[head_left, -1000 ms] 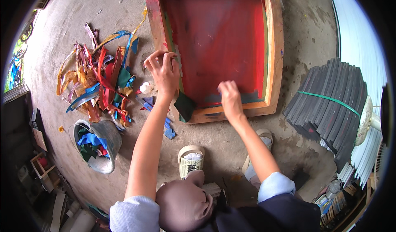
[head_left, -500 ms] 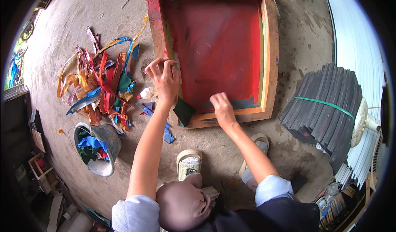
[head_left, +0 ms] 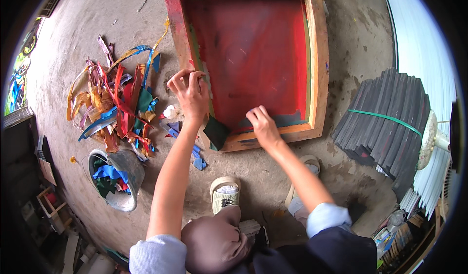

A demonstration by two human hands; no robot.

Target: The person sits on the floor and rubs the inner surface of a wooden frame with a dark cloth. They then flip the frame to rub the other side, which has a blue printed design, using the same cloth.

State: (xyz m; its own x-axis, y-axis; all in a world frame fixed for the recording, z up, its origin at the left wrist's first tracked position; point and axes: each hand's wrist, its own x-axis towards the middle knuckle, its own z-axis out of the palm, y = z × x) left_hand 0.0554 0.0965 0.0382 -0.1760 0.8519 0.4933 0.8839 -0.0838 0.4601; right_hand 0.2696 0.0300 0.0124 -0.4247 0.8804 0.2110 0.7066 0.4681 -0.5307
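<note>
A wooden frame (head_left: 319, 69) with a red-stained screen (head_left: 248, 54) stretched inside lies on the floor in front of me. At its left rail, my left hand (head_left: 191, 98) is closed with bent fingers; whatever is between them is hidden. My right hand (head_left: 265, 127) pinches low over the near inner edge of the screen, beside a grey-blue band (head_left: 287, 120). I cannot make out what its fingertips hold. A dark green flap (head_left: 215, 131) folds over the frame's near left corner, just below my left hand.
Left of the frame lies a heap of torn coloured strips (head_left: 119, 103), with a small white object (head_left: 170, 111) beside it. A grey bucket (head_left: 127, 203) holds scraps. To the right sit dark slats (head_left: 380, 123) bound with green strap, and a white stack (head_left: 419, 40).
My right hand has shifted slightly, its fingertips still low at the near edge of the screen. My left hand stays at the left rail. The whole view has moved a little.
</note>
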